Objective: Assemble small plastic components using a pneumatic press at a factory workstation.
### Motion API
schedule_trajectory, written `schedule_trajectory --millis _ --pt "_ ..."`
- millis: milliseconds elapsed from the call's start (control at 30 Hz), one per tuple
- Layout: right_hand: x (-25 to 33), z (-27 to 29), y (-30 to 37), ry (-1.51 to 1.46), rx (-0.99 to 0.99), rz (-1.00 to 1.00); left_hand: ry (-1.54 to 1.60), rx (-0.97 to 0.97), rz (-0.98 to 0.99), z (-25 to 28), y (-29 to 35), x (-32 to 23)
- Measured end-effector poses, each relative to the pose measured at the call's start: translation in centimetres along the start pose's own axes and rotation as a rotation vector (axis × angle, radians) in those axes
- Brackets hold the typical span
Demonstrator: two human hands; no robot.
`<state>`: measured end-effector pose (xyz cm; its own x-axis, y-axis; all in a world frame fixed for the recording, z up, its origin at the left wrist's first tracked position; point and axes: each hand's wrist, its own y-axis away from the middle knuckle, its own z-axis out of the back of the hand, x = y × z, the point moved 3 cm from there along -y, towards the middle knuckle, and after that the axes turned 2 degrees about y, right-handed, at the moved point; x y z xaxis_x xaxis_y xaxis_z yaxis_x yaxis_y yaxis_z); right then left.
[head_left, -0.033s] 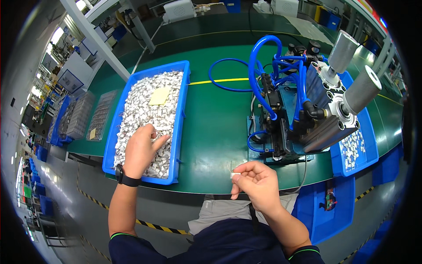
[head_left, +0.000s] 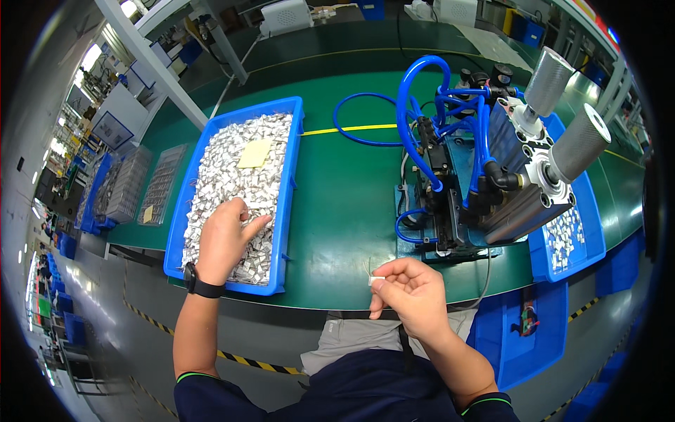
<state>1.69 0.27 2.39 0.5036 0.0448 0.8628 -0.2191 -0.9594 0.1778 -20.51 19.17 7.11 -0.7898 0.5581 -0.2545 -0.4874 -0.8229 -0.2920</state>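
Observation:
My left hand point(head_left: 225, 235) is over the blue bin point(head_left: 280, 246) of small white, silvery block-shaped parts point(head_left: 211, 158). Its thumb stands apart from the curled fingers, and nothing shows between them; some fingertips are hidden. A dark band circles that wrist. Near the front edge of the green table, my right hand point(head_left: 411, 292) pinches a small white part with thin wire leads point(head_left: 376, 279) between thumb and forefinger. The leads point up and away from the hand.
A yellow paper note point(head_left: 254, 153) lies on the parts. To the right stands a pneumatic machine point(head_left: 485, 183) with blue hoses and two metal cylinders. Beyond it, another blue bin point(head_left: 594, 239) holds loose white pieces. Clear trays point(head_left: 163, 184) lie at the left.

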Motion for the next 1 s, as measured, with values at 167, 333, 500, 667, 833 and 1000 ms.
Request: schedule_trajectory --millis 167,333,500,667,833,1000 --pt "0.3 0.1 0.3 0.009 0.008 -0.014 0.105 -0.081 0.029 0.0 -0.3 0.7" --pt "0.4 0.2 0.2 -0.069 0.036 -0.074 0.189 -0.140 0.139 0.2 -0.7 1.7" --pt "0.3 0.1 0.3 -0.073 0.076 -0.089 0.768 -0.164 0.494 1.4 -0.7 3.1" --pt "0.8 0.6 0.7 -0.085 0.034 -0.100 1.293 -0.035 0.541 2.7 1.4 -2.4" --pt "1.6 1.0 2.7 0.079 -0.007 0.061 1.597 0.346 0.596 -2.1 8.0 -10.4" --pt "3.1 2.5 4.2 0.571 -0.078 0.315 1.753 0.586 0.539 -5.7 8.9 -15.3"
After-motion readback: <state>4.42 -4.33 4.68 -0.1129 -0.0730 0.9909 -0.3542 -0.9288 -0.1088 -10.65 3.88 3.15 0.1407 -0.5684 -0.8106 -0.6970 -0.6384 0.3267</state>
